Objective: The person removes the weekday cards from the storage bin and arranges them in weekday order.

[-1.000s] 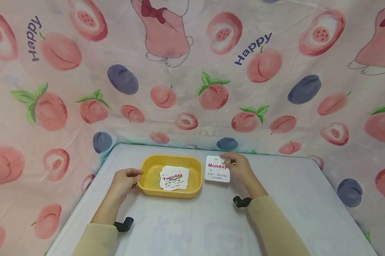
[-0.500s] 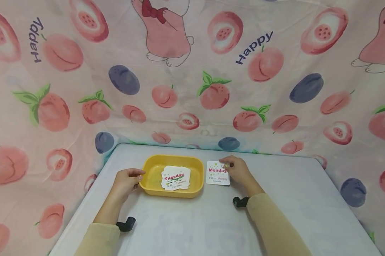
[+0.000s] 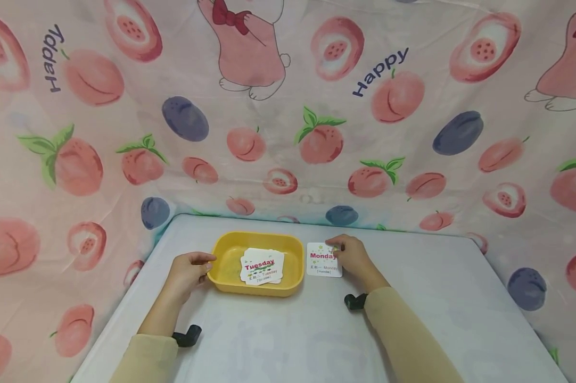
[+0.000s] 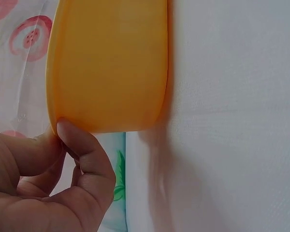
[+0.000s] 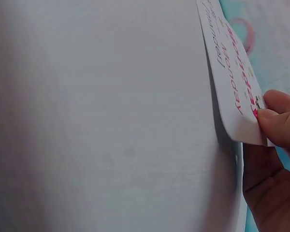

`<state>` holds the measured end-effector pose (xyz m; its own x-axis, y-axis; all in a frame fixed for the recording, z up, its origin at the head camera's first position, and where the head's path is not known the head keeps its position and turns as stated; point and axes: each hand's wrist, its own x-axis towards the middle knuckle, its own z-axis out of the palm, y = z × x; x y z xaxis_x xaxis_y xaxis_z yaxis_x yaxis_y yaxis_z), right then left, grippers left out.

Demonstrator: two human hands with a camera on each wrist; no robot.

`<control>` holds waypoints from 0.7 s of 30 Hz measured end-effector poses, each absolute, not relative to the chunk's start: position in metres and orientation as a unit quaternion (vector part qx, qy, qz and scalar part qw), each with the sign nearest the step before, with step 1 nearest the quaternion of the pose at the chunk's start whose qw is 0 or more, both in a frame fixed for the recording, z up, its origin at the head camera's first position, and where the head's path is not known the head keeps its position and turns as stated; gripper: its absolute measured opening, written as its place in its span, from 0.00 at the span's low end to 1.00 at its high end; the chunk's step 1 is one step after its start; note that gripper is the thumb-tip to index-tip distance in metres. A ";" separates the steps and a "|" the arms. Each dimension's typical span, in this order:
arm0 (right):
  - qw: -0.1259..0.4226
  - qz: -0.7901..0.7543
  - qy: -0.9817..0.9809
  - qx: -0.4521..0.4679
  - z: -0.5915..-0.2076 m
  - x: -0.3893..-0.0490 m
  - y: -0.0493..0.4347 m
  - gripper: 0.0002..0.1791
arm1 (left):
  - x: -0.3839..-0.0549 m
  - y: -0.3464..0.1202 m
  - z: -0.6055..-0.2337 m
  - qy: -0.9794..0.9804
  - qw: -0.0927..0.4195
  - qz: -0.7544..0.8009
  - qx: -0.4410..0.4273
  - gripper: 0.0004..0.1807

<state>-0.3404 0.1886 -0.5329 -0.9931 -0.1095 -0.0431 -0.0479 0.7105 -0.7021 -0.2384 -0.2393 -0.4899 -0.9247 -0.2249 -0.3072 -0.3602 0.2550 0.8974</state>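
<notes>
Beside smooth tray [image 3: 269, 290], square card [image 3: 320, 265].

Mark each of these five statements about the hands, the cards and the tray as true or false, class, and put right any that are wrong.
1. The left hand grips the yellow tray. True.
2. The right hand holds the Monday card. True.
3. The Monday card is inside the yellow tray. False: it is beside the yellow tray, on the right-hand side.
4. The Tuesday card is inside the yellow tray. True.
5. The yellow tray is perfectly round. False: it is oblong with rounded corners.
</notes>
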 end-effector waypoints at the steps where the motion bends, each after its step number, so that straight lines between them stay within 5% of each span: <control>1: 0.043 -0.376 0.925 -0.039 -0.534 -0.341 0.188 0.22 | -0.238 -0.239 -0.490 0.790 0.058 0.582 -0.185 0.15; 21: 0.044 -0.362 0.931 0.009 -0.539 -0.346 0.184 0.22 | -0.239 -0.240 -0.489 0.790 0.062 0.581 -0.186 0.15</control>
